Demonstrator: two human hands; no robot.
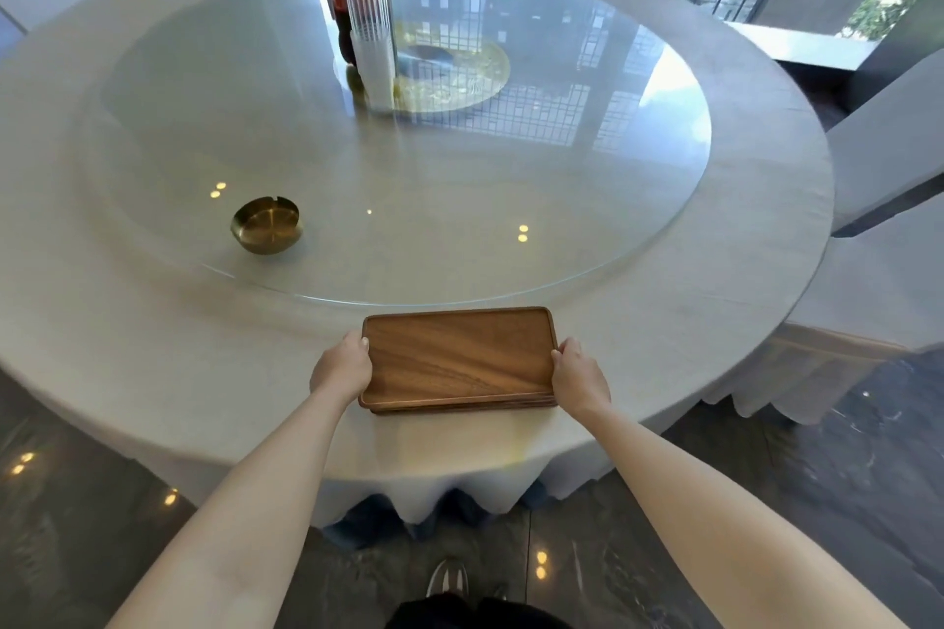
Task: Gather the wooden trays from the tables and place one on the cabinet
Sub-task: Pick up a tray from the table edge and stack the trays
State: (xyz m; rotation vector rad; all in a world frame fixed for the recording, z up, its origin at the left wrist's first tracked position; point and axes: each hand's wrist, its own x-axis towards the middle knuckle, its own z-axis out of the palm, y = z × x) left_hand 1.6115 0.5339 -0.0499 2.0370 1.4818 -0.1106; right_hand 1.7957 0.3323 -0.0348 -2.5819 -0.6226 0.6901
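A stack of brown wooden trays (pixel 458 358) lies at the near edge of a round table (pixel 153 363) covered in white cloth. Layered edges show along the stack's front side. My left hand (pixel 341 367) grips the stack's left short side, thumb on the rim. At the right short side my right hand (pixel 577 373) holds it the same way. No cabinet is in view.
A glass turntable (pixel 638 199) fills the table's middle, carrying a brass ashtray (pixel 266 225), a clear ribbed bottle (pixel 372 28) and a dark sauce bottle (pixel 338 0). White-covered chairs (pixel 889 230) stand at the right and far left. Dark glossy floor lies below me.
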